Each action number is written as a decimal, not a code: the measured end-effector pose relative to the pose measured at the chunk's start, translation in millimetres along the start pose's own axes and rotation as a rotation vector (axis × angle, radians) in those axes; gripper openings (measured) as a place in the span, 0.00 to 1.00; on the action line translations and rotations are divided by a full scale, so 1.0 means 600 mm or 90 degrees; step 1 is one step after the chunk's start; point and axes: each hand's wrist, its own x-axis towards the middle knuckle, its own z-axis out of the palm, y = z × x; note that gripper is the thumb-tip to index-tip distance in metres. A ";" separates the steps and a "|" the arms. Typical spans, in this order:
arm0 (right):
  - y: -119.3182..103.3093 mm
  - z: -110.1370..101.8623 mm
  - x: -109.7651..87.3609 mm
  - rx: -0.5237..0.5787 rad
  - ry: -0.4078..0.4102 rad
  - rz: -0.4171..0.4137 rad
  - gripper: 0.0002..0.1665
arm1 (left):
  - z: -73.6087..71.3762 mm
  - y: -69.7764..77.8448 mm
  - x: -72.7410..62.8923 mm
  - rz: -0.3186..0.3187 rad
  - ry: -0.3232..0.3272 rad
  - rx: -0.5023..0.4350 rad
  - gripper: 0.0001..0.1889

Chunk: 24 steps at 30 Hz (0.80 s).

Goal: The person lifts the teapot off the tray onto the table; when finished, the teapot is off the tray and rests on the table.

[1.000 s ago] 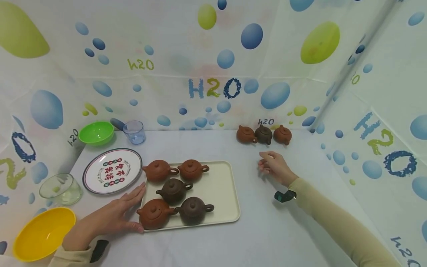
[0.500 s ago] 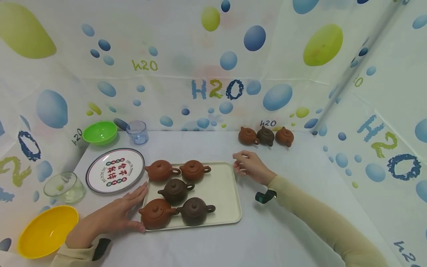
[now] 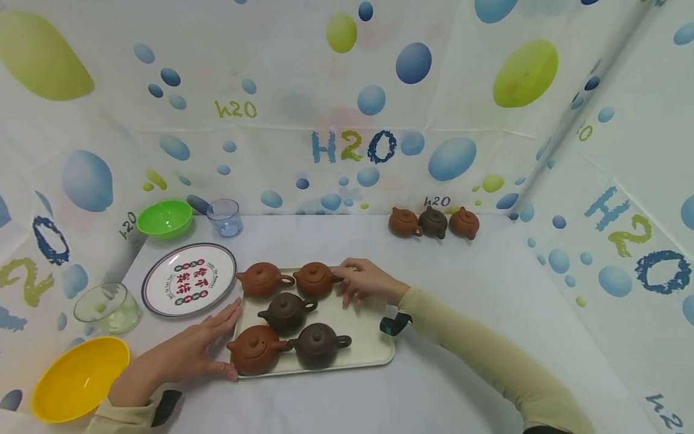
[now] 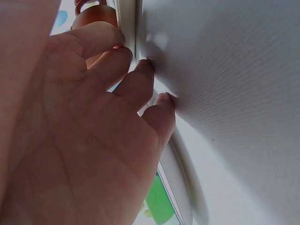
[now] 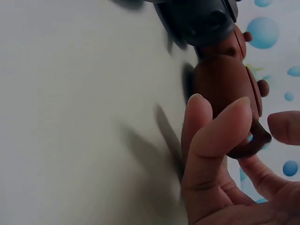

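On the cream tray [image 3: 362, 337] stand several small clay teapots, some reddish-brown and some dark brown. My right hand [image 3: 374, 282] reaches over the tray's back right to the handle of the reddish-brown teapot [image 3: 313, 281] in the back row. In the right wrist view, the fingers [image 5: 220, 131] lie beside this teapot's [image 5: 222, 82] looped handle, while the thumb stays apart from it. My left hand [image 3: 181, 352] rests at the tray's left edge, fingers extended, with the thumb near the front left corner. The left wrist view shows the left palm [image 4: 89, 136] and fingertips down by the tabletop.
Three more teapots [image 3: 433, 223] stand in a row at the back right. To the left are a printed plate [image 3: 157, 280], a green bowl [image 3: 164, 218], a blue glass [image 3: 225, 218], a clear glass bowl [image 3: 108, 308] and a yellow bowl [image 3: 81, 380].
My right hand has moved left, from in front of the three back teapots to the handle of the reddish-brown teapot on the tray. The left hand has stayed at the tray's edge.
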 end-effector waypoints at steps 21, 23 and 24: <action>0.018 0.000 0.015 0.033 -0.012 -0.073 0.22 | 0.002 -0.001 0.001 0.003 0.005 0.009 0.65; 0.021 -0.003 0.011 0.041 -0.004 -0.068 0.22 | 0.002 -0.001 0.000 0.000 0.004 0.008 0.65; 0.022 -0.004 0.008 0.043 0.001 -0.065 0.22 | 0.002 -0.002 -0.001 -0.002 0.004 0.007 0.65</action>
